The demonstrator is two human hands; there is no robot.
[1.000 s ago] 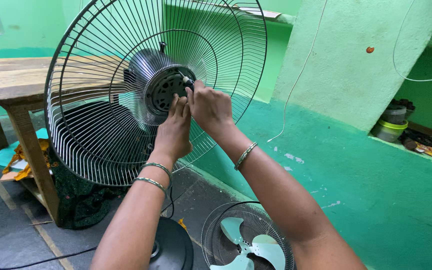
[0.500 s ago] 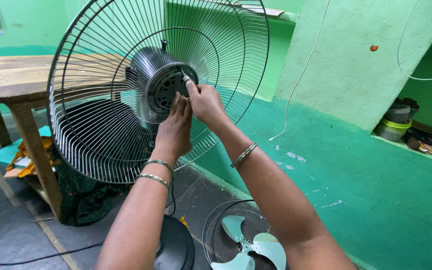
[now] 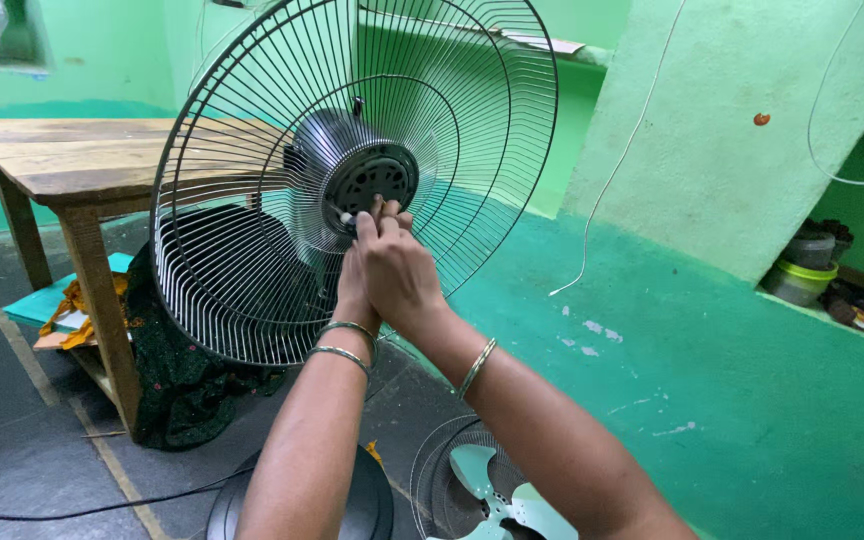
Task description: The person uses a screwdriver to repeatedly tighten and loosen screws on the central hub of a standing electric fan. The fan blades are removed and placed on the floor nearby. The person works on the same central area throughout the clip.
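Note:
A pedestal fan stands in front of me with its rear wire guard (image 3: 252, 200) mounted and the dark motor housing (image 3: 372, 175) bare, no blade on it. Both my hands are pressed together at the motor's lower front. My right hand (image 3: 402, 270) covers most of my left hand (image 3: 352, 285), and their fingertips pinch a small part at the motor shaft, which is hidden by the fingers. Bangles ring both wrists. The pale green fan blade (image 3: 502, 495) lies inside the front guard (image 3: 442, 450) on the floor below my arms.
The fan's round black base (image 3: 242, 510) sits by my left forearm with a black cable trailing left. A wooden table (image 3: 62, 160) stands behind the fan, with dark cloth and papers under it. A green wall pillar and small containers (image 3: 802, 270) are at the right.
My hands have slid from the motor's right side down to its lower front and closed together. The view has shifted, so the fan sits further right in frame.

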